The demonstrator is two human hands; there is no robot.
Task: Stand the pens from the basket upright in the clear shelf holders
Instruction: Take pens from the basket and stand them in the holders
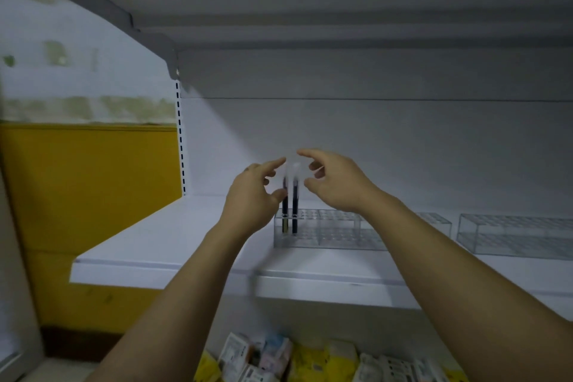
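2 pens (294, 205) stand upright side by side in the left end of the holder (338, 228) on the shelf (173, 236). The left hand (252, 195) and right hand (339, 183) flank them, fingers (276, 164) spread wide and loosely curved, holding nothing. The left thumb lies just beside the nearer pen, and I cannot tell if it touches. The right hand is clear of both.

The step in hand looks like the placing of these 2 pens, which seem seated. Most holes are unfilled, as is a second holder (511, 236) further right. The next move likely calls for more pens from the basket, which is out of view. Packets (279, 357) lie below.
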